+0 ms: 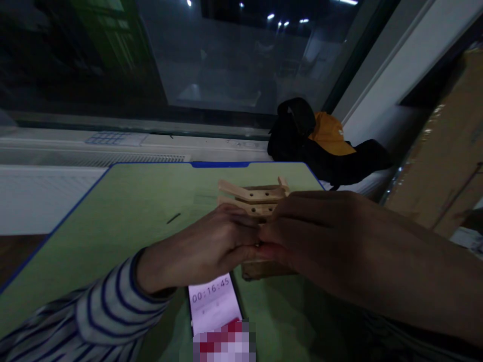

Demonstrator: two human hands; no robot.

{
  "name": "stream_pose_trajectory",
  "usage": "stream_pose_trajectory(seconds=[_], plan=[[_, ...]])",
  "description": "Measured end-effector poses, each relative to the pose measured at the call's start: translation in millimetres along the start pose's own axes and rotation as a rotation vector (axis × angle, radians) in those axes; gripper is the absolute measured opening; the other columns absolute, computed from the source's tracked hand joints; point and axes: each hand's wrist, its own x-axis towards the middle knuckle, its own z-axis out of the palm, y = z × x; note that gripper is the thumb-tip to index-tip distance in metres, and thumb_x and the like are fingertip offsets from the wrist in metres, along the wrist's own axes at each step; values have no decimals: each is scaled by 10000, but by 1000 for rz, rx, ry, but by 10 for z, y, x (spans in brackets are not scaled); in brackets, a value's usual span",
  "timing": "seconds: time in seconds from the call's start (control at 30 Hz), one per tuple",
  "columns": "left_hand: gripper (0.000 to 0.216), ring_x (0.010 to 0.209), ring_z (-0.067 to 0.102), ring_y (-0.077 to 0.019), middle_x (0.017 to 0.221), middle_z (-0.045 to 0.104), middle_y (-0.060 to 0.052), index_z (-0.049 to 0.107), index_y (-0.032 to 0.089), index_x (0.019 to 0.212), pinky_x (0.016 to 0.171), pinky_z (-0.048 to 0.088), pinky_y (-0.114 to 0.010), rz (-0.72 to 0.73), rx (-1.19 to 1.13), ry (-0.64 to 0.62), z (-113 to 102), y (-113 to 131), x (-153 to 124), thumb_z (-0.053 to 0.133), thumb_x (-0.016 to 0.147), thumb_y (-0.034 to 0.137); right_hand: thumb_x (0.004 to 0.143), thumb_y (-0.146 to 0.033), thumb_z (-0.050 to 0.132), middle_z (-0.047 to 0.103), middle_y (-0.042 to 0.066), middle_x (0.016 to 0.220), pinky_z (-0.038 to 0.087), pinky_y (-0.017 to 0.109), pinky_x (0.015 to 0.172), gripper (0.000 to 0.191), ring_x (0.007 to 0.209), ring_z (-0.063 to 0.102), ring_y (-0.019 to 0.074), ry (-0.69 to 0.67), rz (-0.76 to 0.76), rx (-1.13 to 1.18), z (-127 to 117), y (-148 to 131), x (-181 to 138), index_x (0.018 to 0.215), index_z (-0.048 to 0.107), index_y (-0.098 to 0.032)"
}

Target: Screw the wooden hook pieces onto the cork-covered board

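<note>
Several light wooden pieces with drilled holes (pixel 260 194) lie side by side over a wooden block (pixel 251 271) on the green table. My left hand (pixel 222 241) comes in from the left, its fingers closed over the near part of the pieces. From the other side my right hand (pixel 317 231) reaches in, also closed, and its fingertips meet those of my left hand. Whatever the fingertips pinch is hidden behind them. Close under my left wrist lies a phone (pixel 215 301) with a timer at 00:16:45.
The green tabletop (pixel 151 196) has a blue edge, and a thin dark stick (pixel 173 218) lies on its left part. Behind stand a radiator (pixel 49 196) and a window. A black and orange bag or garment (pixel 332 133) sits at the back right, near a cardboard box (pixel 445 146).
</note>
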Motion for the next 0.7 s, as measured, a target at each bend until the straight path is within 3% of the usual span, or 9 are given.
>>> stream_pose_trajectory(seconds=[0.2, 0.33, 0.43, 0.57, 0.7], plan=[[139, 832, 606, -150, 816, 668, -6, 684, 175, 876, 913, 412, -299, -25, 52, 53, -16, -1, -18, 572, 887, 256, 878, -125, 549, 612, 18, 845, 336, 282, 556, 68, 684, 510, 130, 24, -11, -72, 16, -16, 39, 910, 600, -156], [83, 949, 606, -169, 938, 681, -10, 684, 194, 858, 925, 405, -299, 17, -8, 122, 15, -40, -6, 618, 856, 245, 921, -227, 515, 646, 29, 951, 429, 290, 667, 135, 817, 581, 151, 39, -2, -34, 5, -18, -4, 1000, 609, -172], [67, 1006, 597, -168, 976, 680, -8, 664, 189, 827, 937, 404, -293, 56, -67, 160, 36, -64, 2, 619, 855, 232, 948, -226, 454, 648, 10, 1000, 461, 301, 807, 156, 935, 597, 146, 38, -15, 36, -5, -10, -63, 958, 606, -193], [157, 870, 612, -163, 797, 658, -8, 643, 169, 757, 892, 434, -305, 6, 4, 82, 22, -51, -8, 571, 884, 229, 910, -79, 449, 635, -24, 957, 458, 261, 763, 181, 871, 601, 115, 38, -9, 70, -14, -9, -97, 869, 577, -200], [216, 955, 589, -166, 879, 664, -23, 659, 169, 833, 972, 397, -316, -13, 47, 1, -11, -1, -22, 477, 933, 227, 888, -111, 505, 617, 9, 1008, 434, 271, 669, 93, 832, 583, 132, 2, 7, 11, 0, -9, -64, 928, 554, -179]])
